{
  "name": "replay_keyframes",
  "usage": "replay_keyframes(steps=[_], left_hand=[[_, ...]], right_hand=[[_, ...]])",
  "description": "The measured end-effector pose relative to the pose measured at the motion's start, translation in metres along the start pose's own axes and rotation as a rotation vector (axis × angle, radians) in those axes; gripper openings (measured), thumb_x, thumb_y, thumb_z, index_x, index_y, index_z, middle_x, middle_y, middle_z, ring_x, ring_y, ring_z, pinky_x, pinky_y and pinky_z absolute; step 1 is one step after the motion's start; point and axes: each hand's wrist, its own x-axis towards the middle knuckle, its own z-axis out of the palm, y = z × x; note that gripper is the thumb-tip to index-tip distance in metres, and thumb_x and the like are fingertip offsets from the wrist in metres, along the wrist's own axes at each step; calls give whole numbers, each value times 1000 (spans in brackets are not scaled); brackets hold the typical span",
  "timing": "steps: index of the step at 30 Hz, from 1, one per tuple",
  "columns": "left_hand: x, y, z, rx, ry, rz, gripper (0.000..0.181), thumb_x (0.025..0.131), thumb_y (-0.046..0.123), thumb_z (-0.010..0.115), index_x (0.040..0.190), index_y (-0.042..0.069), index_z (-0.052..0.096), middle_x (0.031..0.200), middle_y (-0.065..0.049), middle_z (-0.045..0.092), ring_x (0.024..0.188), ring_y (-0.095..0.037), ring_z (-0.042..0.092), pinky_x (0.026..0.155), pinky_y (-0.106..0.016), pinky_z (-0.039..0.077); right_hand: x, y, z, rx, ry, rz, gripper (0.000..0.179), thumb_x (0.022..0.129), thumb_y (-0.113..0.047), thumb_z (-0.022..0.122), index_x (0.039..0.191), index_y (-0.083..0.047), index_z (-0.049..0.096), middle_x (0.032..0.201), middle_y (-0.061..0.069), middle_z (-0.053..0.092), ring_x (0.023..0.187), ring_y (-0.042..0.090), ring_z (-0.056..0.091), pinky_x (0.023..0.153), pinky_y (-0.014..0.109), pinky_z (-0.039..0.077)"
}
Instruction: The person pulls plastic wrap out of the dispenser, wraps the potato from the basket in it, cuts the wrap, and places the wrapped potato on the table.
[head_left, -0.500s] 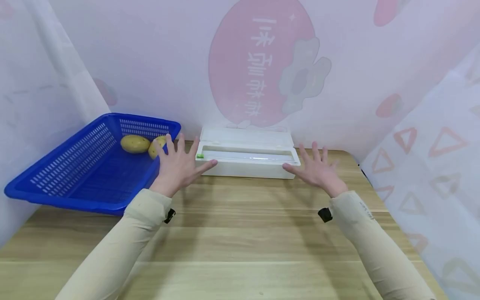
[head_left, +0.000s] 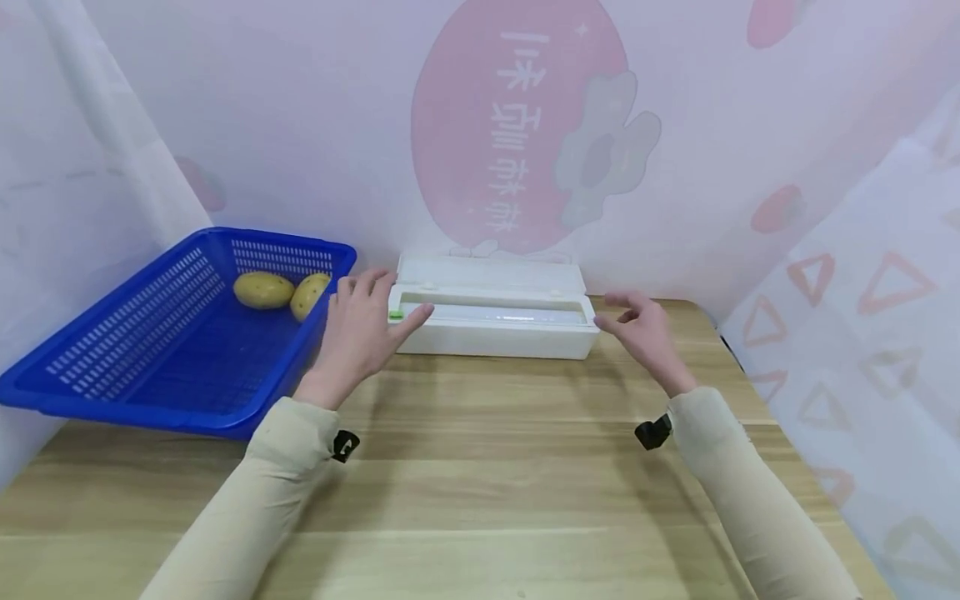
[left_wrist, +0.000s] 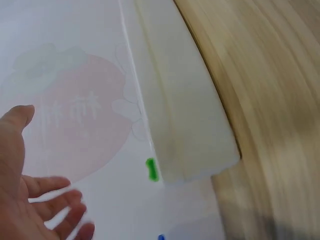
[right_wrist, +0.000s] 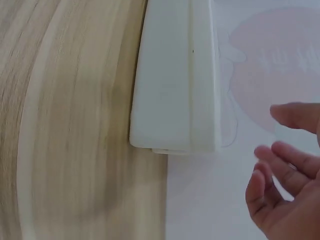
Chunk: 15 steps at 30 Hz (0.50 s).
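Observation:
A long white box [head_left: 495, 340] that looks like a cling film dispenser lies near the wall, its lid [head_left: 487, 271] raised at the back and a pale roll [head_left: 491, 314] inside. At its left end sits a small green slider [head_left: 396, 315]. My left hand [head_left: 352, 337] hovers by that end, fingers loosely bent and thumb out. The left wrist view shows a gap between this hand and the box. By the right end, my right hand [head_left: 645, 333] holds its fingers loosely curled with nothing between them; the right wrist view shows it apart from the box.
A blue plastic basket [head_left: 225, 358] stands at the left, with one potato [head_left: 262, 290] and another potato [head_left: 309, 296] in its far corner. Wood-grain tabletop [head_left: 480, 475] stretches in front of the box. A printed white wall covering [head_left: 300, 125] rises behind the table.
Both hands had widely spread fingers before; now the fingers are bent, the right hand's more so. The right thumb has shifted rightward, off the front of the box. The box and potatoes stay put.

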Motion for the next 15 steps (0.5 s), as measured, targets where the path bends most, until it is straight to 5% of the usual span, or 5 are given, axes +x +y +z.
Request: replay_keyframes(steps=[8, 12, 15], left_hand=[[6, -8, 15, -327, -60, -86, 69, 94, 48, 64, 139, -2, 49, 136, -19, 49, 92, -29, 60, 78, -46, 51], [10, -20, 26, -442, -53, -123, 60, 93, 38, 69, 136, 0, 53, 136, -17, 53, 89, -29, 63, 78, -45, 52], [11, -28, 34, -513, -53, -148, 52, 91, 32, 73, 132, 3, 58, 131, -14, 58, 77, -25, 62, 66, -40, 52]], right_hand=[[6, 17, 9, 189, -50, 42, 36, 89, -27, 76, 118, -6, 70, 119, 4, 66, 79, 21, 48, 67, 30, 41], [16, 24, 17, 246, -41, 42, 33, 87, -28, 78, 112, -8, 73, 118, 1, 66, 72, 19, 44, 63, 28, 38], [21, 26, 22, 240, -46, 37, 31, 88, -24, 77, 111, -3, 73, 119, 6, 67, 70, 18, 45, 62, 28, 36]])
